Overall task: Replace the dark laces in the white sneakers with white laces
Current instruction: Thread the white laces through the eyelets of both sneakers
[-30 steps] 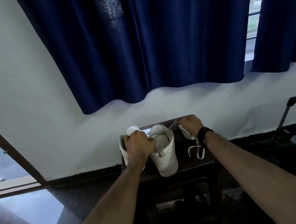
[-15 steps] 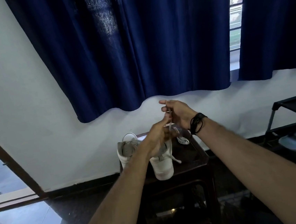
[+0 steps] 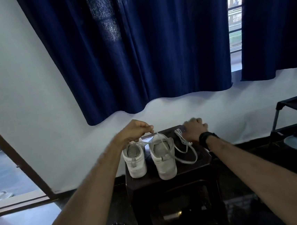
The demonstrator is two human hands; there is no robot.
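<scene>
Two white high-top sneakers stand upright side by side on a dark wooden stool, heels toward the camera, long axes running 6 to 12 o'clock, toes to the wall. The left hand, at 12 o'clock above the left shoe, pinches a white lace leading down to the right sneaker. At 2 o'clock, the right hand rests on the stool's far corner, fingers curled over a loose white lace; whether it grasps it cannot be told.
</scene>
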